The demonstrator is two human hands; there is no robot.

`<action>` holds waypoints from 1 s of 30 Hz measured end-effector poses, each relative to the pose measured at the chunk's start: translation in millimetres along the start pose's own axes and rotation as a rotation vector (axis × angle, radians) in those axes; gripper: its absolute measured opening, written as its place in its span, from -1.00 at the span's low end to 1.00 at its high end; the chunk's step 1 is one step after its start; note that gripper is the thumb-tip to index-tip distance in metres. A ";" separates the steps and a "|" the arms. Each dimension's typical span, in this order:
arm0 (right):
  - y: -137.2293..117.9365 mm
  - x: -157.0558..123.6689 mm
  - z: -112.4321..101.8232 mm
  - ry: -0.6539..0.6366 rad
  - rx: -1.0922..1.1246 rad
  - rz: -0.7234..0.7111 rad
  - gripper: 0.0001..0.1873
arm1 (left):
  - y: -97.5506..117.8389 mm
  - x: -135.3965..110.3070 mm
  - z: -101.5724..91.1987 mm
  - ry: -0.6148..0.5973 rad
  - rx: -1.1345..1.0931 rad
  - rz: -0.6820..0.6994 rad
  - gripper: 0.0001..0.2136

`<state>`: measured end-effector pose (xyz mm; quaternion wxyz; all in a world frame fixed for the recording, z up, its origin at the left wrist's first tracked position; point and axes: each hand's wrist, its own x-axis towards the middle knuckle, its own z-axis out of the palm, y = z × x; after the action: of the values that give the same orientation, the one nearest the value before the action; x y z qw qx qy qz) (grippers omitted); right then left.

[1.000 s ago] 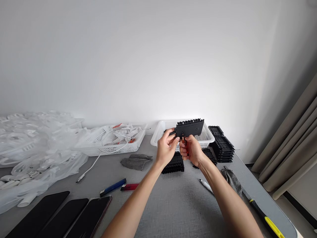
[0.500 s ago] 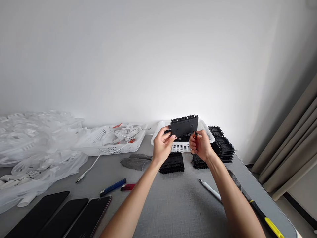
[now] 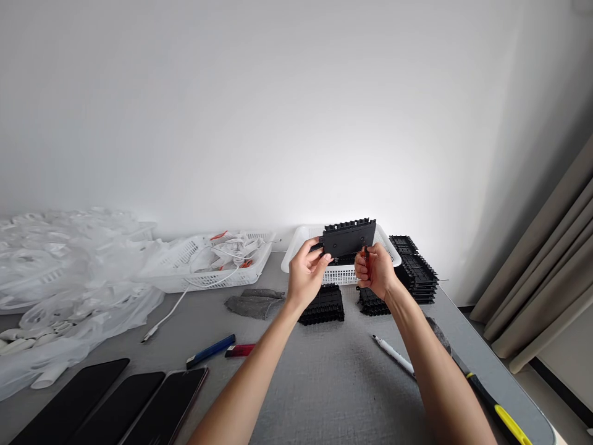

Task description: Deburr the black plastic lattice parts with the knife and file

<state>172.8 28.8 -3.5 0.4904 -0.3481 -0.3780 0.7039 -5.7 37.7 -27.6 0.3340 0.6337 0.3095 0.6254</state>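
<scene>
My left hand (image 3: 308, 269) grips the left end of a flat black plastic panel (image 3: 348, 240), thumb at its lower corner and fingers behind. The panel is raised and tilted, with a toothed upper edge and small round holes in its face. My right hand (image 3: 375, 271) is wrapped around small orange-handled pliers (image 3: 367, 258); their dark tip is at the panel's lower right edge, and whether it touches I cannot tell. Below the hands sit a stack of similar black panels (image 3: 323, 305) and a second stack (image 3: 372, 302), partly covered by my right hand.
Behind the hands stands a white basket (image 3: 296, 238) with black parts. Taller black stacks (image 3: 419, 275) rise to its right. A marker (image 3: 393, 355), a yellow-black handled tool (image 3: 503, 414), grey gloves (image 3: 254, 304), blue and red lighter-like items, phones (image 3: 162, 408) and a basket of cables (image 3: 222, 284) lie around.
The black panel has shifted slightly right and down in my left hand, and its tilt has changed a little. My right hand keeps its hold on the pliers, nearly in place.
</scene>
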 end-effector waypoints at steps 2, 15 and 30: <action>0.1 0.1 0.2 -0.006 -0.006 0.002 -0.76 | -0.4 -0.1 -0.1 -0.004 0.004 0.003 -0.52; -16.8 -11.1 -23.4 0.300 -0.326 -0.514 -0.57 | 3.7 3.5 -3.4 0.025 -0.035 -0.026 -0.54; -8.0 2.3 -26.1 0.236 -0.359 -0.759 -0.62 | -6.1 9.1 -6.9 0.050 -0.003 -0.063 -0.56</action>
<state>198.1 37.8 -9.1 0.6858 -0.3424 -0.5369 0.3523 -12.2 48.9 -27.2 0.3465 0.6075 0.3365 0.6306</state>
